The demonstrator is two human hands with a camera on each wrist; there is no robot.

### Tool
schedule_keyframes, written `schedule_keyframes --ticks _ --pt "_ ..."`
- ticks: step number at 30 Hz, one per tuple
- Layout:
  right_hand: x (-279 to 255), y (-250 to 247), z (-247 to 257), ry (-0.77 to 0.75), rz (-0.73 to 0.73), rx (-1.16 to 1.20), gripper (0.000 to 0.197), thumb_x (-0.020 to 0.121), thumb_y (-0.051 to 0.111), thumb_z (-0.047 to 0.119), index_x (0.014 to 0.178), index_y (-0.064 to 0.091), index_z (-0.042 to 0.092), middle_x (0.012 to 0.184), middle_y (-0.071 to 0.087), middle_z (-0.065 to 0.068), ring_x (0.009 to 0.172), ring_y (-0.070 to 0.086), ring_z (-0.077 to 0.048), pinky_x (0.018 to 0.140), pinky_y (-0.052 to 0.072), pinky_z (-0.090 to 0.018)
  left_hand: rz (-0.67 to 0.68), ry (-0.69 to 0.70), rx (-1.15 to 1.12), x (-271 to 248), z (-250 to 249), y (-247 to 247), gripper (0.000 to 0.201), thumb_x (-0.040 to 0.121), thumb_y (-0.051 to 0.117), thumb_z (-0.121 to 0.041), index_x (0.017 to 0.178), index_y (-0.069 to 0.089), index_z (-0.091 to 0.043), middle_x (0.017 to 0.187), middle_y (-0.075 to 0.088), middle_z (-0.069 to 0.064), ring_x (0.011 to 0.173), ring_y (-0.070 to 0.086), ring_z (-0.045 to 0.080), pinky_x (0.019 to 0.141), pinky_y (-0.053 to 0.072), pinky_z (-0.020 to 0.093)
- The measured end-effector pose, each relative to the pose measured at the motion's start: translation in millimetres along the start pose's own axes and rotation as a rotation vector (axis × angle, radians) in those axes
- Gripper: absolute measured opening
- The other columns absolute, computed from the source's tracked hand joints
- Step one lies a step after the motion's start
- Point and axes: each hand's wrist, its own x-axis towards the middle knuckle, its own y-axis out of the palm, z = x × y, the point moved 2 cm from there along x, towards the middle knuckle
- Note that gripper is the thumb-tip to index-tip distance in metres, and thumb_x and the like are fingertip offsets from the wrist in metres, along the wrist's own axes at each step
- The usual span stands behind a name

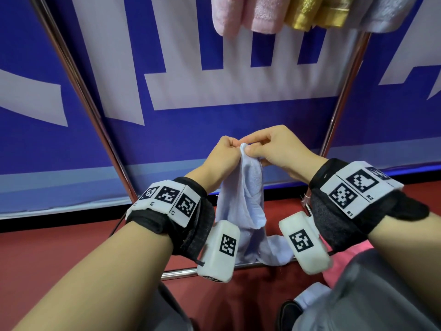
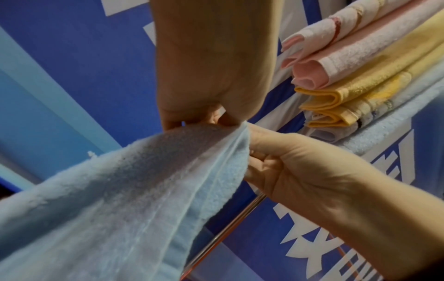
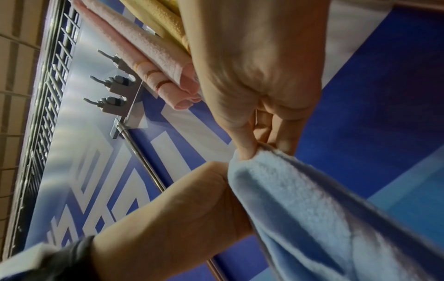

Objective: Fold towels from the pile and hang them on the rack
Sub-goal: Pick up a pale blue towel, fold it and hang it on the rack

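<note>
A light blue towel [image 1: 241,201] hangs bunched between my hands in front of the rack. My left hand [image 1: 232,146] pinches its top corner, and my right hand [image 1: 253,146] pinches the same edge right beside it, knuckles almost touching. The towel's lower end trails past the rack's low chrome bar [image 1: 181,273]. In the left wrist view my left hand [image 2: 216,118] grips the towel [image 2: 144,190] from above. The right wrist view shows my right hand [image 3: 250,150] with thumb and fingers closed on the towel's [image 3: 312,209] hem.
Folded pink towels [image 1: 238,15], a yellow towel [image 1: 310,13] and a pale blue towel [image 1: 386,15] hang on the rack's top bar. Slanted chrome poles [image 1: 78,91] [image 1: 343,91] frame the space. A pink towel [image 1: 346,259] lies low right on the red floor.
</note>
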Motion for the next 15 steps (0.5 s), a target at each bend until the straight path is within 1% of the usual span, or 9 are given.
schedule_keyframes --ticks 2,5,8,9,10,12,14,15 --pt "1.7 0.3 -2.1 0.000 -0.021 -0.071 0.018 0.082 0.064 0.004 0.098 0.072 0.007 0.065 0.059 0.000 0.066 0.054 -0.009 0.064 0.052 -0.027 -0.023 0.027 0.064 0.7 1.4 -1.5 0.008 0.092 0.051 -0.016 0.094 0.044 -0.013 0.076 0.051 -0.005 0.068 0.044 0.006 0.057 0.035 0.019" --pt "2.9 1.4 -4.4 -0.034 -0.038 -0.201 0.014 0.081 0.064 0.007 0.089 0.073 0.013 0.061 0.059 0.001 0.062 0.053 -0.010 0.067 0.052 -0.029 -0.035 0.041 0.123 1.5 3.3 -2.0 0.008 0.092 0.050 -0.015 0.094 0.043 -0.013 0.075 0.048 -0.004 0.068 0.041 0.007 0.057 0.035 0.018" --pt "1.8 3.3 -2.2 -0.087 -0.072 -0.313 0.018 0.080 0.058 0.003 0.085 0.073 0.012 0.061 0.057 0.006 0.060 0.053 -0.009 0.071 0.051 -0.027 -0.044 0.020 0.118 2.9 5.7 -1.4 0.016 0.092 0.055 -0.022 0.085 0.041 -0.018 0.071 0.045 -0.005 0.064 0.038 0.008 0.056 0.033 0.019" --pt "1.9 3.7 -2.0 -0.099 -0.087 -0.321 0.020 0.080 0.055 0.001 0.085 0.072 0.011 0.063 0.057 0.006 0.060 0.053 -0.009 0.073 0.053 -0.027 -0.050 0.024 0.113 3.2 5.4 -1.2 0.020 0.092 0.056 -0.023 0.082 0.039 -0.020 0.070 0.044 -0.005 0.063 0.038 0.008 0.056 0.034 0.019" --pt "2.7 3.4 -2.3 -0.105 -0.106 -0.310 0.021 0.080 0.053 0.000 0.085 0.071 0.009 0.065 0.058 0.004 0.063 0.055 -0.011 0.076 0.055 -0.031 -0.064 0.038 0.110 3.4 4.9 -1.0 0.022 0.091 0.057 -0.023 0.080 0.038 -0.020 0.071 0.043 -0.006 0.063 0.037 0.008 0.056 0.034 0.019" --pt "6.1 0.7 -4.2 -0.109 -0.160 -0.262 0.022 0.080 0.050 -0.003 0.084 0.070 0.006 0.068 0.059 0.002 0.072 0.059 -0.017 0.081 0.056 -0.040 -0.123 0.100 0.149 3.1 2.5 -1.7 0.022 0.089 0.057 -0.014 0.080 0.038 -0.020 0.075 0.043 -0.008 0.066 0.039 0.008 0.057 0.035 0.014" --pt "11.2 -5.5 -5.7 -0.114 -0.240 -0.210 0.021 0.080 0.050 -0.004 0.085 0.069 0.005 0.065 0.056 0.007 0.077 0.059 -0.019 0.083 0.055 -0.045 -0.187 0.210 0.208 0.5 -2.3 -3.1 0.027 0.084 0.055 -0.002 0.077 0.039 -0.022 0.079 0.043 -0.010 0.068 0.040 0.006 0.057 0.036 0.009" --pt "13.4 -9.5 -6.0 -0.120 -0.281 -0.186 0.020 0.080 0.051 -0.003 0.085 0.069 0.004 0.066 0.056 0.007 0.078 0.060 -0.020 0.084 0.054 -0.046 -0.190 0.275 0.245 -1.7 -5.4 -2.9 0.029 0.082 0.052 0.001 0.075 0.040 -0.024 0.079 0.043 -0.010 0.068 0.040 0.005 0.058 0.036 0.008"
